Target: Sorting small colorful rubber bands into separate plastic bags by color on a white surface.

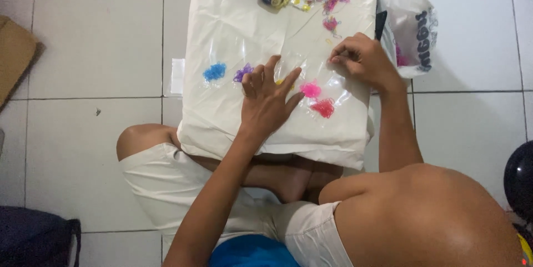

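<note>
Left hand (268, 99) laid flat, fingers spread, on clear plastic bag (311, 72) over the white surface (233, 28). Right hand (362, 59) pinched on bag's edge. Pink band cluster (310, 89) seen beside left fingertips.

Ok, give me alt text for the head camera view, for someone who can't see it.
A person sitting cross-legged on a tiled floor works over a white pillow on their lap, left hand flat beside small piles of blue, purple, pink and red loops. The right hand pinches at clear plastic near the pillow's edge.
</note>
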